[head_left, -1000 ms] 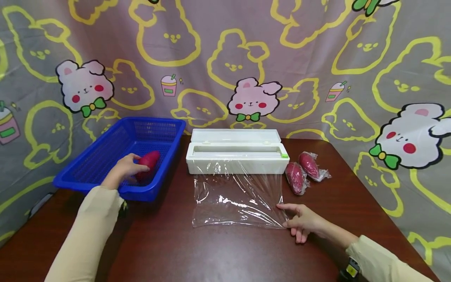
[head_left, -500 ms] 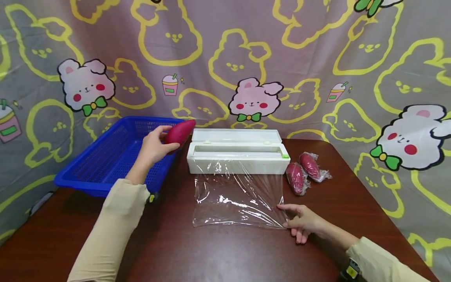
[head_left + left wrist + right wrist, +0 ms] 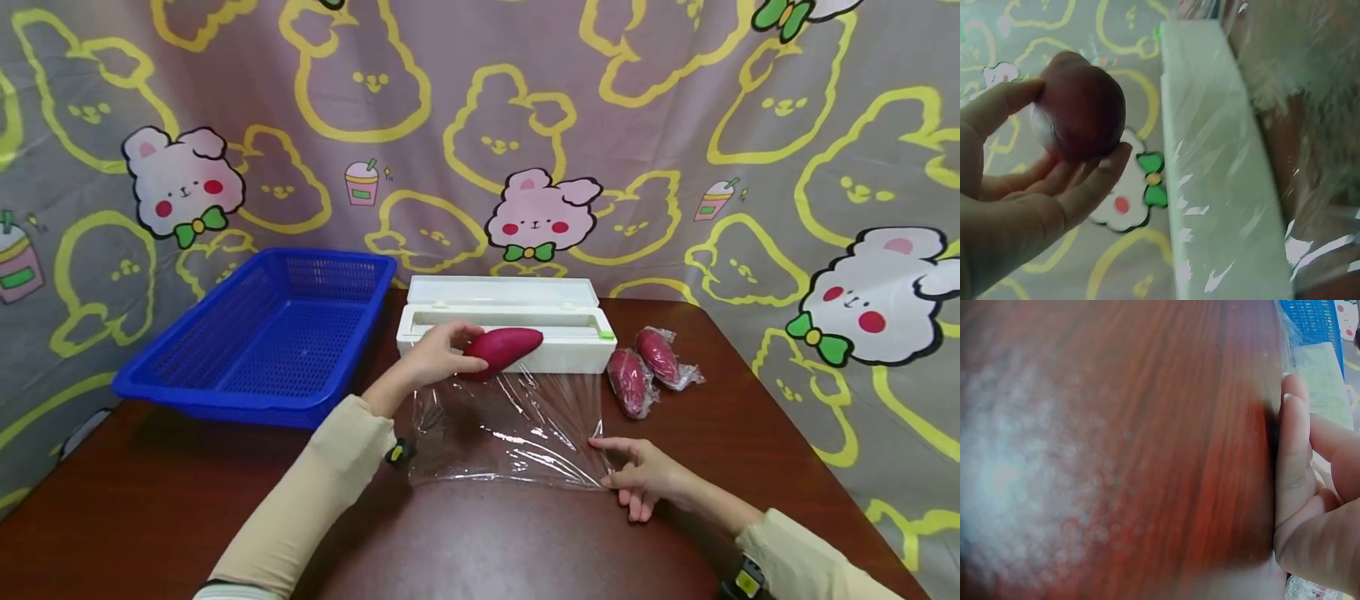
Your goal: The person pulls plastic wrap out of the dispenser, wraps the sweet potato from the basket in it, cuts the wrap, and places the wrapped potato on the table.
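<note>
My left hand (image 3: 438, 358) grips a smooth magenta sweet potato (image 3: 504, 346), fingers and thumb round its near end. It is held in the air above a sheet of clear plastic wrap (image 3: 517, 433), in front of the white wrap dispenser (image 3: 577, 357). In the left wrist view the sweet potato (image 3: 1082, 115) appears dark and end-on, with the dispenser (image 3: 1210, 156) beside it. My right hand (image 3: 648, 475) holds the near right corner of the wrap, which runs out of the dispenser. The right wrist view shows that hand (image 3: 1310, 487) at the wrap's edge.
A blue plastic basket (image 3: 300, 408) stands at the left of the brown table (image 3: 510, 542). Two wrapped sweet potatoes, one nearer (image 3: 630, 382) and one farther (image 3: 660, 354), lie right of the dispenser. The dispenser's lid (image 3: 502, 291) is raised, and a patterned curtain (image 3: 450, 108) hangs behind.
My left hand has lifted the sweet potato out of the blue basket and carried it right, over the plastic wrap. My right hand has stayed at the wrap's corner.
</note>
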